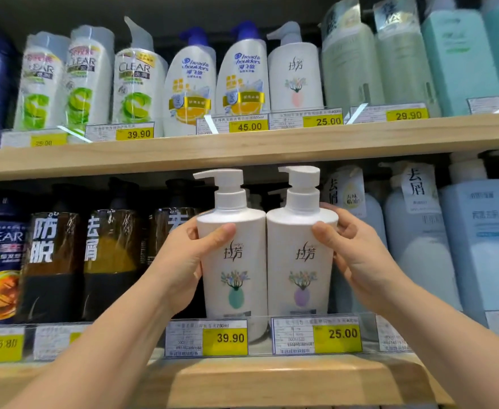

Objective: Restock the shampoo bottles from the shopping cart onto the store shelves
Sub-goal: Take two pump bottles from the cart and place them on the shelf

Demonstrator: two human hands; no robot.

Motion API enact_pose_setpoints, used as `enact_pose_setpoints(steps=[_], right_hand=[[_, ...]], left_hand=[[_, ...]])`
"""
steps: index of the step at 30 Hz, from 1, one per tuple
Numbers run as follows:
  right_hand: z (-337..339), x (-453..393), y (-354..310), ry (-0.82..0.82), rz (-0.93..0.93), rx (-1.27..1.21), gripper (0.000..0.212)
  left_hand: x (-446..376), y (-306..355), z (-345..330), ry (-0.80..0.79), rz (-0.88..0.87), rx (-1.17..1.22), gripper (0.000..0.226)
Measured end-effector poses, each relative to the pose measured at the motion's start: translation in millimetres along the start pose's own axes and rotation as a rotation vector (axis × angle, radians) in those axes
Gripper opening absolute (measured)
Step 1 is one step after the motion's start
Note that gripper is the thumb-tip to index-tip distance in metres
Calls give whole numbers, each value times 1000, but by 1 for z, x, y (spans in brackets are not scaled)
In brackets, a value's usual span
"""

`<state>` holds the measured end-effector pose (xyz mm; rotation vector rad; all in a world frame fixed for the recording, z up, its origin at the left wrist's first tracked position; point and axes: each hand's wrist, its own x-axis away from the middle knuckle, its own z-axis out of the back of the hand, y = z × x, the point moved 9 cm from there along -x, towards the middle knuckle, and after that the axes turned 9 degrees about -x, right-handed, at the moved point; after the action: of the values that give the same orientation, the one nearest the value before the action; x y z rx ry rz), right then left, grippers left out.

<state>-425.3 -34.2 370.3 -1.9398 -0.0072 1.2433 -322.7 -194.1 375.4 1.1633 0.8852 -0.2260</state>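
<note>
Lower shelf [301,376], front edge nearest: clear price rail with yellow tags [337,335] stands along it. Just behind the rail, two white pump bottles upright, side by side, touching or nearly so.

Left hand [183,261] wraps the green-vase bottle [233,261], thumb across its front, fingers round the far side. Right hand [357,255] wraps the purple-vase bottle [300,261] the same way. Both clamped high, near the shoulders. Bases hidden behind the rail; cannot tell if fully seated on the shelf.

Risks, as judged:
- High grip on tall bottles: release before the base sits flat and one tips forward over the rail.
- Pump heads [224,178] sit close under the upper shelf [242,152]; lifting could knock them.
- Dark bottles [109,261] to the left, pale blue bottles [413,246] to the right, both close: a sideways nudge could topple neighbours.
</note>
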Motion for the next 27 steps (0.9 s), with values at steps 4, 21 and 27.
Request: enact_pose_setpoints(steps=[4,21,27], right_hand=[[2,-9,5,52,-34,75,31],[-20,-17,-20,119,205,954,62],[-53,-13,-22,-7,302,1635,51]], left_hand=[[-5,-4,-1,39,41,-6,52],[-15,36,-1,277,-189,-1214,59],[-21,31,-19,133,-275,-1743,48]])
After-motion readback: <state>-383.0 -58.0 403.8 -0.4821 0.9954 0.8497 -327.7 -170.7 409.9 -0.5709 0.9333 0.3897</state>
